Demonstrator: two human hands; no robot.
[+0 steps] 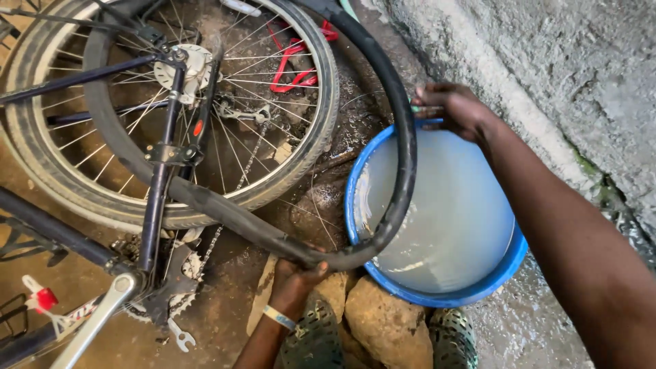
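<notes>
A black inner tube [403, 157] crosses a bright blue basin [509, 263] of cloudy whitish water [451, 219]. The bicycle frame [160, 171] is black; a red strap [294, 58], perhaps cord, shows behind silver spokes [273, 75].

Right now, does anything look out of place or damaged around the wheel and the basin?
The black inner tube is out of the tyre, looped over the rear wheel and dipping into the blue basin of cloudy water, held by the left hand and right hand. No damage visible.
</notes>
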